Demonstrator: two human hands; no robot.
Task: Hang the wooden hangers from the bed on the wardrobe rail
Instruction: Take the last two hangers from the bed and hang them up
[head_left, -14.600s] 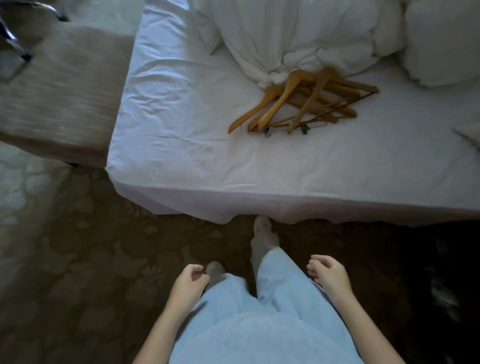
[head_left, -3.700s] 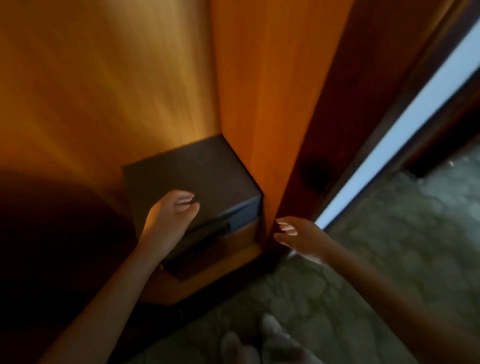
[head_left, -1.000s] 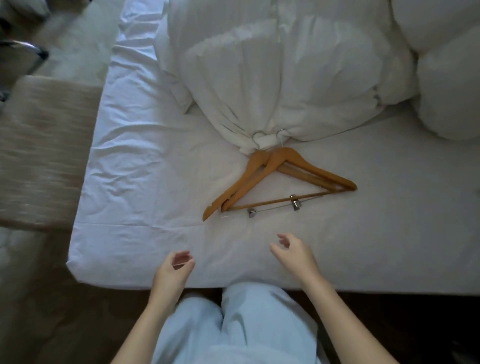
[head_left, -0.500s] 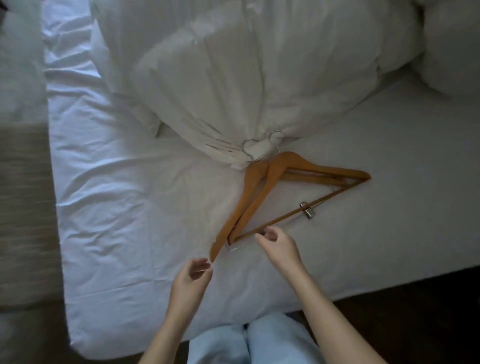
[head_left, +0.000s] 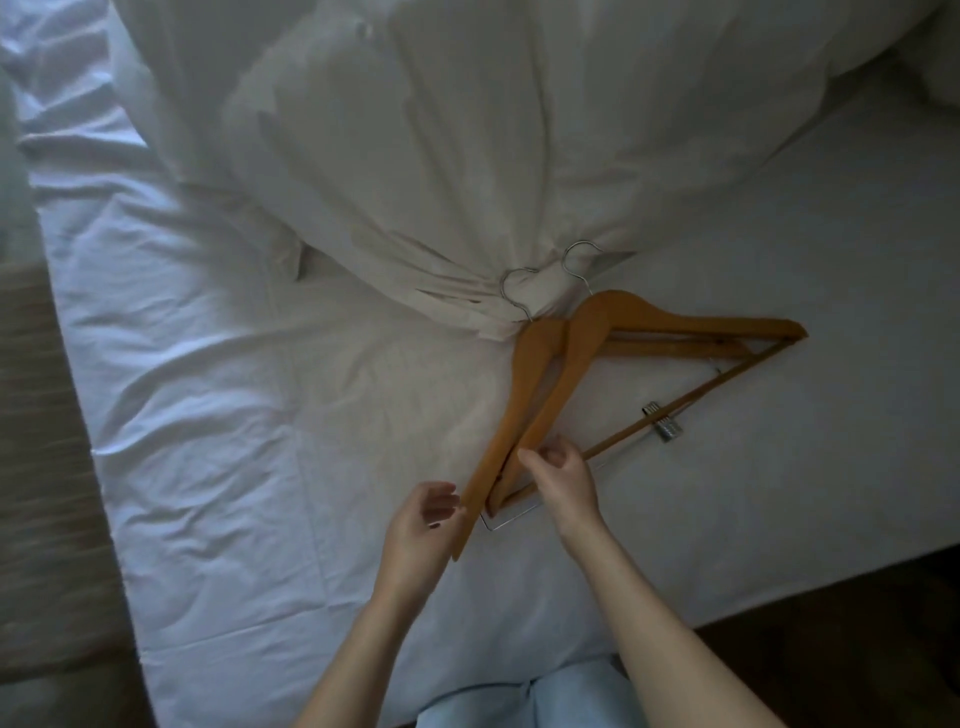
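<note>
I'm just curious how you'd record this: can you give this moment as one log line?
stage: picking up | right hand: pinching arm of top wooden hanger | left hand: open beside lower wooden hanger | hangers on white bed sheet

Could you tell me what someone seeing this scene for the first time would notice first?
Two wooden hangers lie overlapped on the white bed sheet, their metal hooks against a bunched white duvet. The right hand pinches their near ends while the open left hand reaches in beside them.
</note>
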